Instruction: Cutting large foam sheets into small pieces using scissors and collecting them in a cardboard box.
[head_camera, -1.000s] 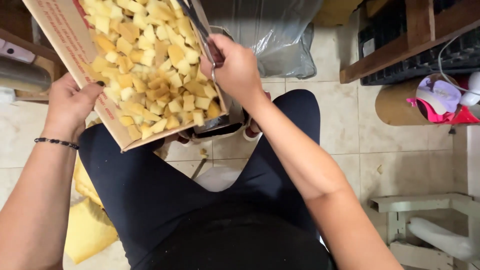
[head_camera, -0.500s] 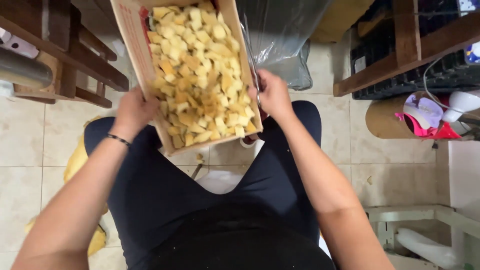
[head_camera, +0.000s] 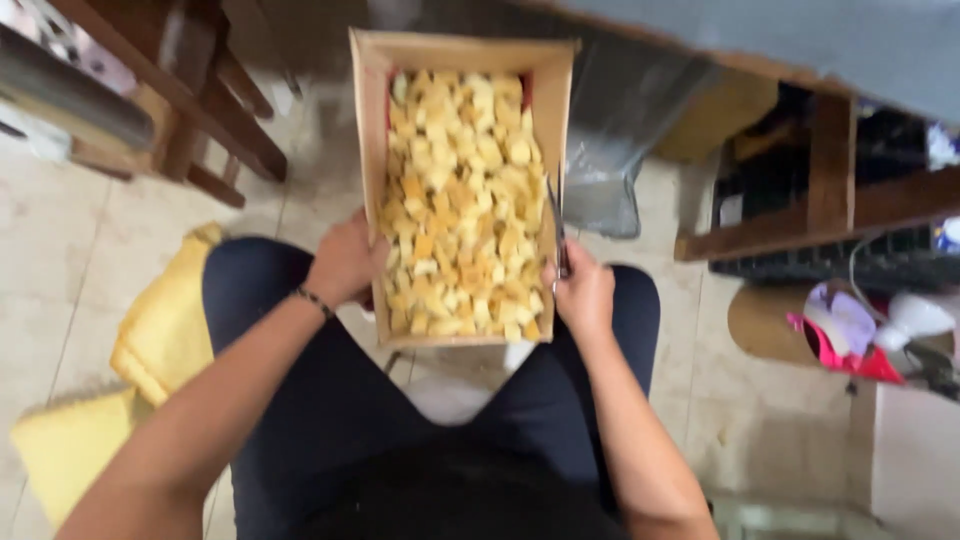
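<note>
**A full box held at its near end, with a blade pinned to one wall**

Head view: the person sits with knees apart and holds a shallow cardboard box (head_camera: 462, 190) out over the gap between the thighs. The box is heaped with pale yellow cubes (head_camera: 462, 205), level with the walls. The left hand (head_camera: 345, 265) is closed on the left wall near the near corner; the right hand (head_camera: 583, 293) is closed on the right wall, and the same grip pins a knife (head_camera: 555, 225) flat along that wall, blade pointing away. The hands are well apart, one on each side.

Both grips sit at the near end, so the far end hangs unsupported; a dip there would probably send cubes over the far wall onto the tiled floor (head_camera: 80, 260). The thin walls may bow under the load. The knife shares its grip with the box, so a shift of the fingers could let it slide or drop toward the legs.
</note>
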